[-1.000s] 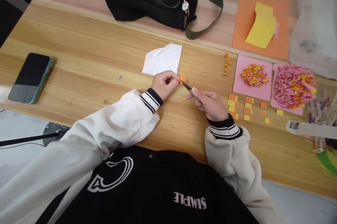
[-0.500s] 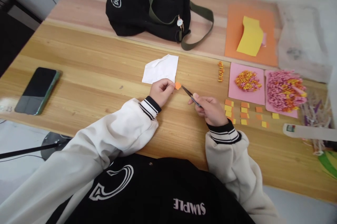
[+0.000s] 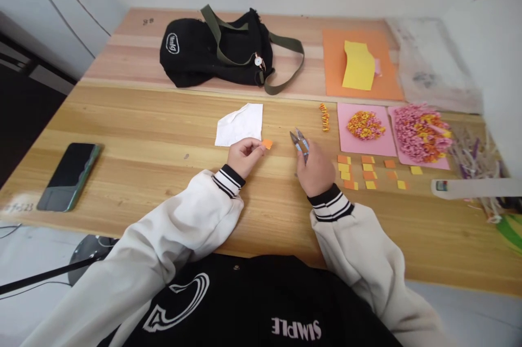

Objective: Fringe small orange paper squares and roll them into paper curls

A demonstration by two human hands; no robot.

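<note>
Orange paper piece [image 3: 267,144], near the right near corner of the white sheet [image 3: 240,125], is pinched by the left hand [image 3: 243,156], while the right hand [image 3: 317,171], right of this sheet, grips snips [image 3: 302,147] with parted blades, best kept clear of that pinch.

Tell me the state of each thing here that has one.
Snips, open, in right hand
Orange paper, pinched in left hand
Phone, face up, screen dark
Bag, lying down
White paper, lying creased
Yellow sheet, lying on orange sheet
Paper pieces, laid out in columns
</note>
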